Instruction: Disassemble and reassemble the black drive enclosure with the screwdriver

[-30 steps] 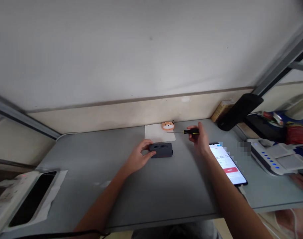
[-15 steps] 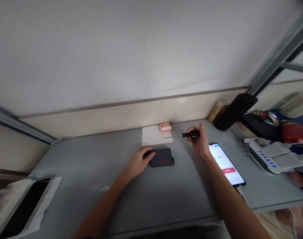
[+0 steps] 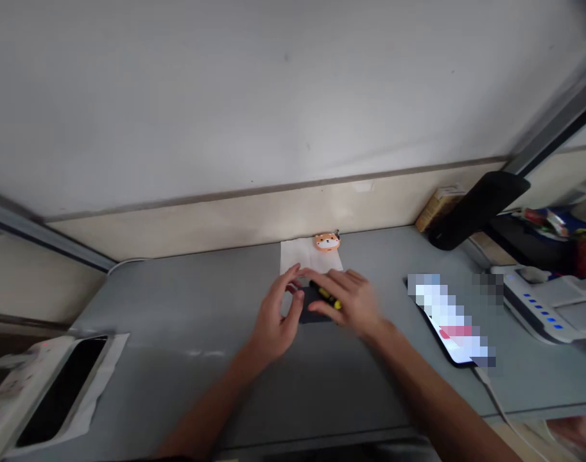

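Note:
My right hand (image 3: 350, 298), blurred by motion, is over a dark grey metal box (image 3: 312, 309) and has a yellow-and-black screwdriver (image 3: 325, 294) in its fingers. The screwdriver's shaft is hidden. My left hand (image 3: 276, 314) stands at the box's left end, fingers spread and holding nothing. Both hands cover most of the box, so its top is hard to see. The box lies on a grey desk (image 3: 177, 333), just in front of a white paper sheet (image 3: 297, 255).
An orange animal-face figurine (image 3: 327, 242) sits on the paper by the wall. A smartphone (image 3: 449, 319) lies to the right, and a white device with blue lights (image 3: 538, 301) sits beyond it. A black object (image 3: 478, 210) leans at the back right. A white power strip (image 3: 47, 391) is at front left.
My right hand has moved left with the screwdriver and now sits over the box. My left hand has lifted its fingers and stands at the box's left end.

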Tool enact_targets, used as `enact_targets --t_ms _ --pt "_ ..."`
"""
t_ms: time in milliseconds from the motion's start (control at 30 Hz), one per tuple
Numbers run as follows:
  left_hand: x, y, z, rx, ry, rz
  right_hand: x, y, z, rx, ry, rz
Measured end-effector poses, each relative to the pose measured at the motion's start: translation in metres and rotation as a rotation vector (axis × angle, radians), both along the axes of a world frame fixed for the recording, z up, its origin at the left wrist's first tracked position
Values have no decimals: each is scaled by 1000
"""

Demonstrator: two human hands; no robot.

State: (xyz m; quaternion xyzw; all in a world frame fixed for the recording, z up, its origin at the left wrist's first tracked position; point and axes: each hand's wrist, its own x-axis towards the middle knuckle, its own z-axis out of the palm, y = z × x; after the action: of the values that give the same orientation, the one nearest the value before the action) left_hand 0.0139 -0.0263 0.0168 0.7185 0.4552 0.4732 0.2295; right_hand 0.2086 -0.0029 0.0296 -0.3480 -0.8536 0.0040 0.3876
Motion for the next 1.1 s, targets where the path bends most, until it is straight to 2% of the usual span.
enact_targets --t_ms 33,133,267,333,433,467,567,700,767,833,900,1000,1100 --pt "2 -5 4 -68 -78 -14 -7 -3 -1 67 -46 6" --pt "1 -14 14 -235 -234 -59 -16 -8 -3 145 -121 -18" --pt "-8 -13 20 -275 -278 -149 -7 -5 0 150 -104 -34" --pt "-13 -7 20 -205 -177 -127 0 -1 3 82 4 -52" --pt "-21 6 15 -61 119 -147 11 5 8 -88 247 -155" --pt "-23 10 12 -60 227 -195 15 7 9 -151 329 -199" --pt "-28 19 2 -184 451 -317 29 11 14 -311 568 -301" --pt "-29 25 -9 -233 520 -350 42 6 21 -324 758 -298" --pt "-30 25 -11 -227 526 -355 41 1 25 -348 721 -213" --pt "-30 25 -12 -207 532 -356 36 -4 27 -367 586 -111" --pt "-31 25 -13 -189 535 -334 29 -7 28 -321 443 -43" --pt "-32 26 -15 -193 531 -280 23 -7 26 -232 318 -12" --pt "-36 27 -12 -229 526 -300 25 -7 26 -210 286 -15"
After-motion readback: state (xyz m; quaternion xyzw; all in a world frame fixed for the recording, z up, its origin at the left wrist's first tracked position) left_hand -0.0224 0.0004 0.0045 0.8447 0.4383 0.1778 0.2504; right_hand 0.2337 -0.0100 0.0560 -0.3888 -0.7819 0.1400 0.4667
